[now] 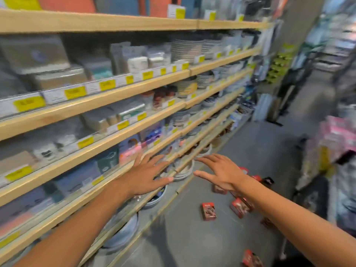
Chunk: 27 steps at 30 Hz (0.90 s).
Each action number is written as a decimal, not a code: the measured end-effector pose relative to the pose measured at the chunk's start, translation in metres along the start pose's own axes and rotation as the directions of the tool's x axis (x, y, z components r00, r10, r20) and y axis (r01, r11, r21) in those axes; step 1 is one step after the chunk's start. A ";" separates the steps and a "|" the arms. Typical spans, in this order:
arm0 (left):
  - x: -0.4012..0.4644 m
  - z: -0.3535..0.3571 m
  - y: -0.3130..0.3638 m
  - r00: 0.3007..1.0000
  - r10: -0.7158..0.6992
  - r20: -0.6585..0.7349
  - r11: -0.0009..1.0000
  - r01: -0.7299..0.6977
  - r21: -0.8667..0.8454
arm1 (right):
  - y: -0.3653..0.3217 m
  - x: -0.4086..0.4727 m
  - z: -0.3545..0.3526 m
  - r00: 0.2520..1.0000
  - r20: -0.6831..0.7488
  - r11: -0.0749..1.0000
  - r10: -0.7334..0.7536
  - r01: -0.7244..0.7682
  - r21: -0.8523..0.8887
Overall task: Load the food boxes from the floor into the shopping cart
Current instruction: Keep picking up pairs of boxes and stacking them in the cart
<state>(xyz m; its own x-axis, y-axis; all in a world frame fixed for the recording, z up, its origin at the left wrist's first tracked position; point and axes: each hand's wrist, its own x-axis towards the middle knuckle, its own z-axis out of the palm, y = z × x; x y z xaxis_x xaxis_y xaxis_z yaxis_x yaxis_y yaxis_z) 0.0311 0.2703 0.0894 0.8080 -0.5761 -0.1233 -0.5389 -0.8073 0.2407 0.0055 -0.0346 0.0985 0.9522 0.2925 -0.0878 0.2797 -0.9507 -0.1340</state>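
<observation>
So basically nothing's loaded, as far as I can tell. Both hands are out in front, palms down, fingers spread wide and holding nothing at all. The left hand [146,175] hovers at about 9 o'clock from the right hand [221,173], up in front of the edge of the wooden shelves [107,97] that run along the whole left side of the aisle.

The food boxes are down on the grey floor [192,237]. The clearest one is a red box [208,211] lying flat at roughly 6 o'clock below the right hand. Another red box [240,207] sits just to its 3 o'clock, and more of them peek out from behind the right wrist and forearm, so I can't count those properly. There's also one more box [250,259] way down at the bottom edge of the view, around 5 o'clock from the first.

The cart is the fuzzy part. Something dark with pink-packaged goods [339,135] piled on it sits at 3 o'clock on the far right, and that may be the shopping cart, but it's too blurred to call. I can't see any red boxes in it.

My read: this is right at the start, with every visible box left to pick up off the floor.
</observation>
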 end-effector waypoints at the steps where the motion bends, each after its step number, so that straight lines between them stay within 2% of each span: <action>1: 0.009 0.001 0.007 0.999 0.044 -0.003 0.999 -0.044 -0.003 | 0.005 -0.012 -0.002 0.999 -0.007 0.999 0.052 -0.052 -0.008; 7: 0.057 0.023 0.056 0.964 0.257 0.065 0.966 -0.258 0.008 | 0.041 -0.094 0.005 0.937 -0.048 0.938 0.347 -0.347 0.004; 14: 0.105 0.056 0.126 0.886 0.418 0.204 0.906 -0.423 -0.020 | 0.091 -0.178 0.018 0.819 -0.032 0.819 0.572 -0.569 0.074; 21: 0.190 0.070 0.178 0.828 0.492 0.268 0.855 -0.517 0.030 | 0.169 -0.200 0.034 0.742 -0.036 0.733 0.669 -0.652 0.191; 27: 0.276 0.074 0.224 0.780 0.552 0.296 0.801 -0.594 0.073 | 0.253 -0.190 0.038 0.730 -0.032 0.711 0.682 -0.652 0.265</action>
<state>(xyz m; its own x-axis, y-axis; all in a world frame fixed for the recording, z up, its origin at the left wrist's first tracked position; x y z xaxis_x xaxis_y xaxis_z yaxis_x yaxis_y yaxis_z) 0.1153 -0.0791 0.0382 0.2624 -0.9325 -0.2480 -0.9292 -0.3135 0.1957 -0.1092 -0.3270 0.0440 0.8903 -0.4382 -0.1239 -0.4546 -0.8390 -0.2991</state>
